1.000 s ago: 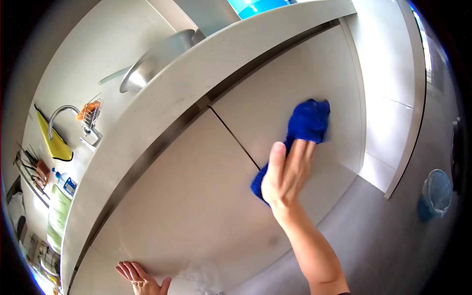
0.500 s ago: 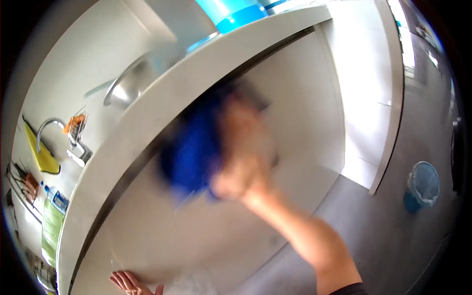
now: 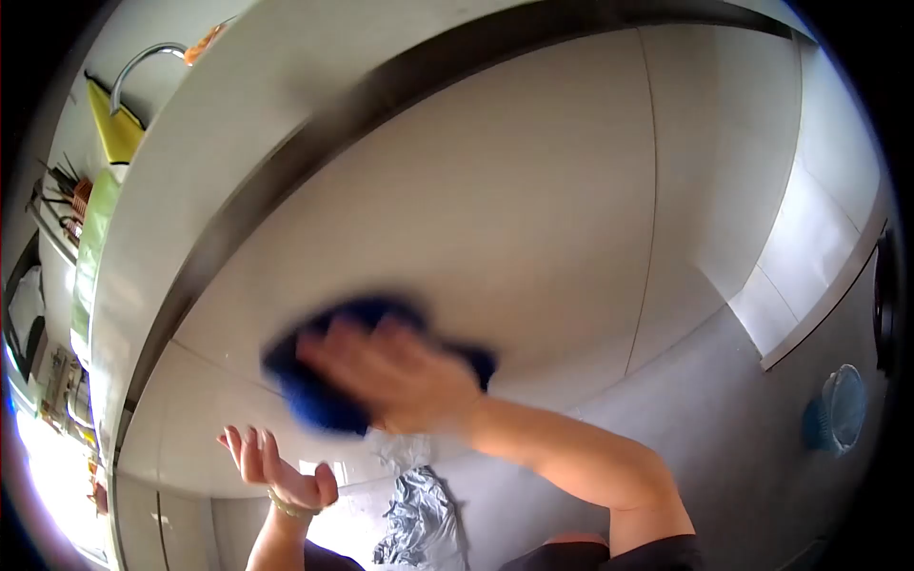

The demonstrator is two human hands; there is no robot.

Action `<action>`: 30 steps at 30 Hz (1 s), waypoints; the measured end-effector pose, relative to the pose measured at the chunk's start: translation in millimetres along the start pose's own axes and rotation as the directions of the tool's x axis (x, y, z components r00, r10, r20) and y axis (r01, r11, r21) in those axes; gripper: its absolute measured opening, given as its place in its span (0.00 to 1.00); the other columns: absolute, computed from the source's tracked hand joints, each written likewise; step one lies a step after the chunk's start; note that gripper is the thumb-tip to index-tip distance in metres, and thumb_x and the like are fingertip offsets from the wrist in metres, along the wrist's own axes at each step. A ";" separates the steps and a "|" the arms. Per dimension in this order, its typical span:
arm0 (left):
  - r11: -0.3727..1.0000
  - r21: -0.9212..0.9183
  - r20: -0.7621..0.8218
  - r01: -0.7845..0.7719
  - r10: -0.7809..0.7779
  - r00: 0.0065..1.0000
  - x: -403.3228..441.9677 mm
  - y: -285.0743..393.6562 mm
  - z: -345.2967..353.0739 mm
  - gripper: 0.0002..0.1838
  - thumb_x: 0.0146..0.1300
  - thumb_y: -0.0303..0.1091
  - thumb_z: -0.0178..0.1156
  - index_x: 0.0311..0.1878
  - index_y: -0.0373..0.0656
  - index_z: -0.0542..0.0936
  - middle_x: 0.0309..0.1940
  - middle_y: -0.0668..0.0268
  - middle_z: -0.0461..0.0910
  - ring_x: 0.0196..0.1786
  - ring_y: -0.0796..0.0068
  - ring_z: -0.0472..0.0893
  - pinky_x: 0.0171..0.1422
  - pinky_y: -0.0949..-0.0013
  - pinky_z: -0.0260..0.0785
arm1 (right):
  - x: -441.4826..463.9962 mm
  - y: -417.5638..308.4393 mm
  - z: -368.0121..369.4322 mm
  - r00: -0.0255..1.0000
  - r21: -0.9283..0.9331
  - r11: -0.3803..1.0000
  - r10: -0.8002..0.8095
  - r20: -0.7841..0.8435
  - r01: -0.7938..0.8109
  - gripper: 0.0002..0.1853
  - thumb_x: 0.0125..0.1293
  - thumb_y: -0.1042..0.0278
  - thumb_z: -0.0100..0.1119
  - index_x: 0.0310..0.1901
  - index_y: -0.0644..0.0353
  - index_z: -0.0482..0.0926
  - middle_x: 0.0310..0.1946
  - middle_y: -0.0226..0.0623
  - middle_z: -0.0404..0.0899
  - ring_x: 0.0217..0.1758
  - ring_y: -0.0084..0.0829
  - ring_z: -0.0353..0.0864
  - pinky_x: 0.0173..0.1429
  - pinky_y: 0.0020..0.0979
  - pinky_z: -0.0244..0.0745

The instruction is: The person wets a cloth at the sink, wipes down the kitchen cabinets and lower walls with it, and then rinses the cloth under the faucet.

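Under pale stone-like worktop edge [image 3: 205, 152], right hand [image 3: 405, 376] holds blue fabric cloth [image 3: 324, 407] against beige panel [image 3: 514, 209], mid-pass; left hand [image 3: 286, 471] empty, half-open; coverage unclear.

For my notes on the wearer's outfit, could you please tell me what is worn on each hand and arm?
Both hands are ungloved. The left hand has a thin, pale, yellowish bracelet at its wrist; the right hand shows none. The right arm's dark sleeve ends above the elbow.
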State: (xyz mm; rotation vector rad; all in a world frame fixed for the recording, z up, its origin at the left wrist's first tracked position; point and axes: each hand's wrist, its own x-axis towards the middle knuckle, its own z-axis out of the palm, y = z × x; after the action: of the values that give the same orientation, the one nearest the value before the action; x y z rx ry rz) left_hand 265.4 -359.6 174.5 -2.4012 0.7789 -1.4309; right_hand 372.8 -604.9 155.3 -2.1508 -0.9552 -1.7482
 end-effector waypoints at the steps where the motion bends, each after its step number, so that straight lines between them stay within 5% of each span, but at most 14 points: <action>1: 0.998 -0.046 -0.063 -0.047 0.044 0.997 -11.4 1.9 -9.8 0.38 0.64 0.47 0.52 0.70 0.28 0.61 0.66 0.46 0.60 0.76 0.37 0.54 0.80 0.33 0.35 | -21.0 -33.7 23.0 0.979 -0.007 0.980 -0.201 -0.026 0.201 0.32 0.71 0.51 0.47 0.73 0.53 0.64 0.77 0.36 0.59 0.79 0.36 0.57 0.82 0.46 0.47; 3: 0.993 -0.087 0.078 -0.075 0.082 0.994 -43.2 8.0 -33.5 0.29 0.55 0.42 0.56 0.59 0.37 0.71 0.57 0.52 0.68 0.63 0.46 0.69 0.76 0.35 0.47 | -94.2 -97.0 80.8 0.952 0.062 0.954 -0.287 -0.104 0.294 0.29 0.72 0.59 0.44 0.74 0.53 0.64 0.77 0.36 0.58 0.78 0.35 0.58 0.81 0.42 0.51; 4: 0.986 -0.150 0.206 -0.071 0.101 0.973 -46.9 16.0 -46.6 0.27 0.49 0.39 0.58 0.55 0.41 0.74 0.50 0.56 0.73 0.57 0.49 0.73 0.74 0.36 0.51 | -93.5 -92.8 74.1 0.938 0.092 0.934 -0.346 0.001 0.344 0.28 0.72 0.60 0.44 0.73 0.53 0.64 0.77 0.35 0.58 0.78 0.34 0.58 0.81 0.41 0.52; 7: 0.915 -0.401 0.350 -0.044 0.197 0.916 -81.7 22.8 -66.4 0.18 0.46 0.33 0.62 0.45 0.46 0.82 0.37 0.69 0.79 0.50 0.62 0.81 0.66 0.47 0.68 | -58.8 -56.9 36.1 0.982 0.127 0.976 -0.181 0.045 0.174 0.25 0.70 0.57 0.46 0.68 0.51 0.71 0.75 0.36 0.62 0.77 0.35 0.60 0.78 0.44 0.55; 11: 0.855 -0.517 0.492 0.023 0.276 0.826 -110.7 12.0 -73.5 0.20 0.50 0.30 0.66 0.50 0.43 0.83 0.35 0.67 0.80 0.46 0.66 0.82 0.60 0.57 0.75 | 43.5 -13.8 -2.4 0.983 0.131 0.986 0.124 -0.132 -0.107 0.23 0.67 0.54 0.49 0.60 0.49 0.80 0.72 0.37 0.68 0.76 0.36 0.63 0.73 0.47 0.59; 14: 0.806 -0.572 0.564 0.154 0.250 0.787 -124.9 7.9 -72.0 0.19 0.52 0.29 0.67 0.50 0.41 0.82 0.33 0.66 0.79 0.40 0.67 0.82 0.57 0.59 0.76 | 106.6 -15.8 -3.9 0.942 0.254 0.962 0.174 -0.288 -0.100 0.25 0.61 0.49 0.55 0.53 0.58 0.82 0.67 0.44 0.73 0.73 0.47 0.68 0.76 0.54 0.51; 18: 0.719 -0.603 0.664 0.345 0.214 0.716 -137.8 8.2 -76.6 0.18 0.59 0.34 0.68 0.52 0.41 0.81 0.29 0.66 0.80 0.35 0.66 0.82 0.47 0.63 0.77 | 128.4 -68.6 19.7 0.914 0.332 0.938 0.216 -0.342 -0.097 0.19 0.60 0.52 0.55 0.43 0.59 0.82 0.67 0.44 0.74 0.71 0.47 0.70 0.75 0.59 0.51; 22: 0.662 -0.582 0.743 0.473 0.196 0.640 -145.4 6.4 -82.6 0.19 0.62 0.36 0.67 0.55 0.41 0.80 0.27 0.64 0.80 0.33 0.63 0.82 0.43 0.63 0.76 | 29.2 -123.8 65.0 0.975 0.112 0.977 -0.167 -0.145 0.184 0.10 0.70 0.55 0.50 0.37 0.47 0.80 0.70 0.27 0.73 0.71 0.30 0.70 0.71 0.46 0.57; 24: 0.640 -0.565 0.772 0.521 0.186 0.608 -151.0 5.8 -84.0 0.19 0.63 0.37 0.67 0.56 0.43 0.80 0.26 0.63 0.81 0.31 0.62 0.82 0.41 0.62 0.77 | -54.6 -147.0 90.5 0.893 0.155 0.880 -0.448 -0.043 0.449 0.15 0.73 0.56 0.48 0.51 0.52 0.80 0.73 0.35 0.67 0.76 0.33 0.64 0.80 0.48 0.48; 25: 0.639 -0.561 0.780 0.526 0.195 0.595 -152.6 6.6 -86.5 0.19 0.62 0.37 0.67 0.56 0.43 0.80 0.26 0.63 0.81 0.31 0.62 0.82 0.41 0.62 0.76 | -104.6 -158.1 104.8 0.836 0.201 0.815 -0.548 -0.040 0.543 0.13 0.72 0.60 0.51 0.51 0.54 0.80 0.70 0.37 0.71 0.73 0.33 0.68 0.78 0.45 0.56; 27: 0.646 -0.555 0.790 0.524 0.213 0.575 -155.3 8.2 -89.8 0.20 0.62 0.37 0.67 0.56 0.44 0.80 0.26 0.63 0.81 0.31 0.62 0.82 0.41 0.62 0.76 | -235.5 -183.2 149.2 0.820 0.484 0.713 -0.571 -0.019 0.508 0.17 0.66 0.68 0.58 0.56 0.59 0.81 0.59 0.36 0.79 0.61 0.33 0.79 0.62 0.32 0.78; 28: 0.620 -0.575 0.776 0.534 0.208 0.595 -159.2 11.0 -91.3 0.20 0.62 0.38 0.67 0.56 0.44 0.80 0.27 0.63 0.81 0.32 0.62 0.83 0.41 0.62 0.76 | -254.0 -186.0 151.8 0.871 0.635 0.671 -0.492 -0.005 0.382 0.20 0.64 0.68 0.59 0.57 0.63 0.81 0.58 0.35 0.80 0.58 0.31 0.80 0.59 0.31 0.80; 30: 0.619 -0.573 0.793 0.538 0.253 0.554 -154.7 13.1 -97.6 0.19 0.63 0.38 0.66 0.56 0.44 0.80 0.30 0.63 0.82 0.35 0.62 0.83 0.42 0.62 0.77 | -204.0 -173.7 131.7 0.893 0.590 0.731 -0.448 0.038 0.342 0.17 0.64 0.67 0.58 0.52 0.62 0.82 0.59 0.34 0.80 0.54 0.29 0.80 0.60 0.31 0.77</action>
State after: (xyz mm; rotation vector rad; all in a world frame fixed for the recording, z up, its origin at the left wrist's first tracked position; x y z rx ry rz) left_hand 117.9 -278.4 101.9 -3.3347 1.0087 0.3757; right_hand 356.4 -471.8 -111.5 -1.7954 -1.8350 -1.1714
